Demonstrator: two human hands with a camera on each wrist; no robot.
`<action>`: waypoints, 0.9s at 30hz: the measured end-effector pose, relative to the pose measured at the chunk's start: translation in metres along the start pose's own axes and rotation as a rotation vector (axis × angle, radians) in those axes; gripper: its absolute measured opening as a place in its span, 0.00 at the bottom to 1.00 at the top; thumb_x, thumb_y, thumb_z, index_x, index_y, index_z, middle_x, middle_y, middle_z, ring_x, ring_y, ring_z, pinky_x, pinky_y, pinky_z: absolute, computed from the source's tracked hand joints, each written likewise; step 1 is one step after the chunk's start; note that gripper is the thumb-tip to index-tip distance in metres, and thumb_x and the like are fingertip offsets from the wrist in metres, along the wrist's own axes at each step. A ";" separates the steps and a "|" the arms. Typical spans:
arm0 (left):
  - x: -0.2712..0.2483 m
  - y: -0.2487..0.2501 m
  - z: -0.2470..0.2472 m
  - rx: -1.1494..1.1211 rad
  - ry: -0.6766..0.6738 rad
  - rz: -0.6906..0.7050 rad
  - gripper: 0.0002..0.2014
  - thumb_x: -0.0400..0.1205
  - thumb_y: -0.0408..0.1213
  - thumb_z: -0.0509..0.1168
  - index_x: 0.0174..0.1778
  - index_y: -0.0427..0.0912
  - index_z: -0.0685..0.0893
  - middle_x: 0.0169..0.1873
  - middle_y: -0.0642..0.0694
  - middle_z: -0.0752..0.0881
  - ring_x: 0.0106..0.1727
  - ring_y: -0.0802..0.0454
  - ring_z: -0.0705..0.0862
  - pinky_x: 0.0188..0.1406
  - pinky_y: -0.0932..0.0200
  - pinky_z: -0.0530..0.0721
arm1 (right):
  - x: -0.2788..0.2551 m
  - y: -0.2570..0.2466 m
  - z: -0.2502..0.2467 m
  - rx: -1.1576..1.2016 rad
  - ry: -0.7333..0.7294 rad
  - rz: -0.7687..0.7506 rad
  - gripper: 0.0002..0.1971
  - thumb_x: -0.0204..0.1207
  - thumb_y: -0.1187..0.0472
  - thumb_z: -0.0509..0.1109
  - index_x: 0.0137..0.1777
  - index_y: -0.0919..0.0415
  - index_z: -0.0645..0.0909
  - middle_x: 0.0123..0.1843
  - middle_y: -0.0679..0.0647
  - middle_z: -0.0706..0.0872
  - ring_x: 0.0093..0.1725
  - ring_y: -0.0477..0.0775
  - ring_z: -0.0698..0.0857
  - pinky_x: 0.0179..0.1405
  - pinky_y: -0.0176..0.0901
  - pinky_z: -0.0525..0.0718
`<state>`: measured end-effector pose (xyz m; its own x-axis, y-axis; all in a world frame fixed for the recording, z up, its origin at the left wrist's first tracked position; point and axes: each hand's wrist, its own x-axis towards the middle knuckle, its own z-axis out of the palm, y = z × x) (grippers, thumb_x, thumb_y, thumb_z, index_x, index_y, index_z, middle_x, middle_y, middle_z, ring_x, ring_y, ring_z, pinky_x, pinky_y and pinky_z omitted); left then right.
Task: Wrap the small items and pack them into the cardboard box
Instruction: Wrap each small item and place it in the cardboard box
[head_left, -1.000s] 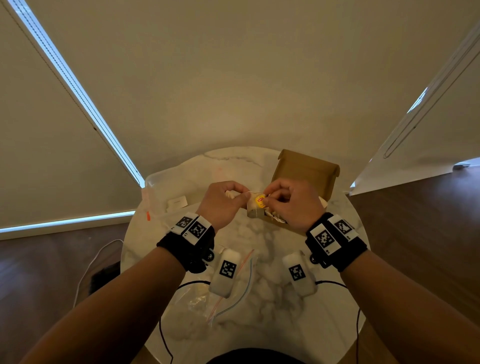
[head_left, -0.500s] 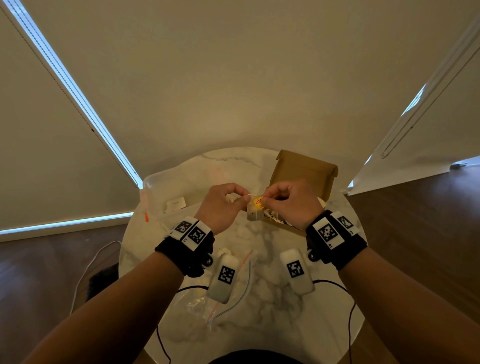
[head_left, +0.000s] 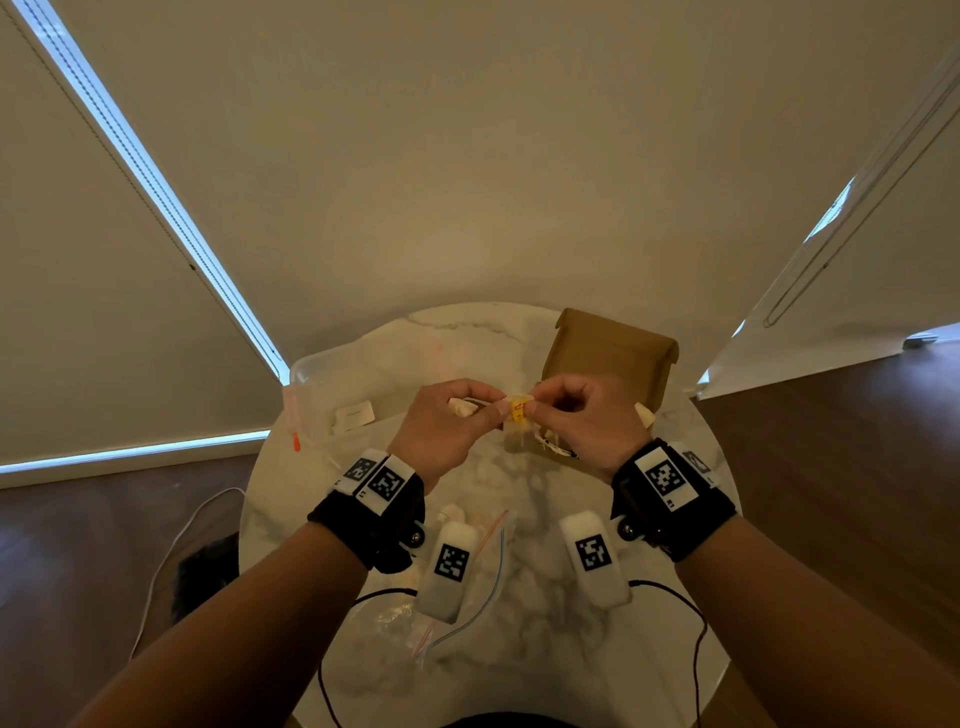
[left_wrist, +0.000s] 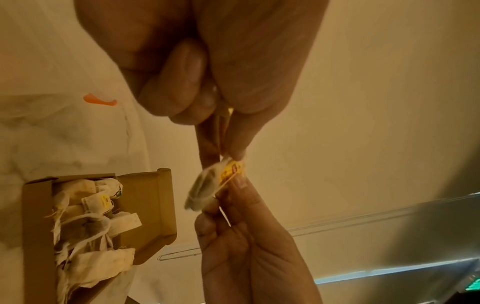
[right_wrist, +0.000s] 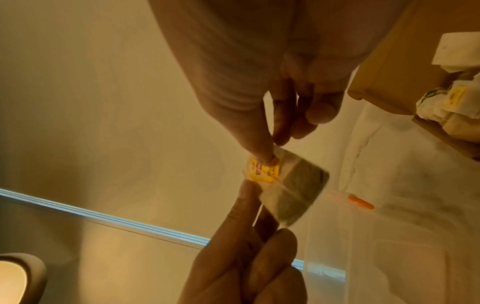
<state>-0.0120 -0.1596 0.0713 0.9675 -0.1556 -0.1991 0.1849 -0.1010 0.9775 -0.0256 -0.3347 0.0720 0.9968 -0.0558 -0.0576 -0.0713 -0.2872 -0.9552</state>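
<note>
A tea bag with a yellow tag hangs between my two hands above the marble table. My left hand pinches its top from the left. From the right, my right hand pinches the tag. In the left wrist view my left hand holds the bag from above and my right hand from below. In the right wrist view my right hand presses the tag. The open cardboard box stands just behind, with several wrapped tea bags inside.
A clear plastic container with an orange clip sits at the table's back left. Clear zip bags lie on the round marble table near me. Black cables run over the front edge.
Both hands have lifted a little with the tea bag between them, and the yellow tag now sits higher between the fingertips.
</note>
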 end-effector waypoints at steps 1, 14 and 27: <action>0.000 -0.003 -0.001 -0.019 0.014 -0.041 0.07 0.79 0.34 0.72 0.49 0.34 0.87 0.31 0.43 0.84 0.16 0.61 0.69 0.15 0.69 0.64 | 0.000 0.002 -0.002 -0.020 0.014 0.003 0.02 0.71 0.64 0.78 0.41 0.58 0.88 0.34 0.50 0.87 0.27 0.36 0.81 0.28 0.29 0.78; -0.003 -0.018 -0.016 -0.505 -0.091 -0.393 0.20 0.82 0.21 0.49 0.67 0.26 0.77 0.33 0.44 0.70 0.30 0.54 0.70 0.36 0.59 0.73 | -0.003 0.023 -0.007 -0.036 0.077 0.047 0.05 0.70 0.62 0.79 0.36 0.53 0.87 0.39 0.58 0.91 0.36 0.51 0.86 0.41 0.49 0.87; -0.006 -0.022 -0.014 0.079 0.026 0.064 0.03 0.73 0.30 0.77 0.39 0.42 0.91 0.39 0.44 0.92 0.43 0.50 0.89 0.51 0.54 0.86 | -0.004 0.022 -0.004 -0.041 0.090 0.000 0.05 0.68 0.58 0.81 0.34 0.52 0.87 0.33 0.48 0.89 0.32 0.42 0.82 0.35 0.37 0.82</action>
<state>-0.0189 -0.1424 0.0523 0.9813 -0.1389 -0.1333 0.1091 -0.1689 0.9796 -0.0315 -0.3449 0.0522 0.9896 -0.1409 -0.0298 -0.0747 -0.3257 -0.9425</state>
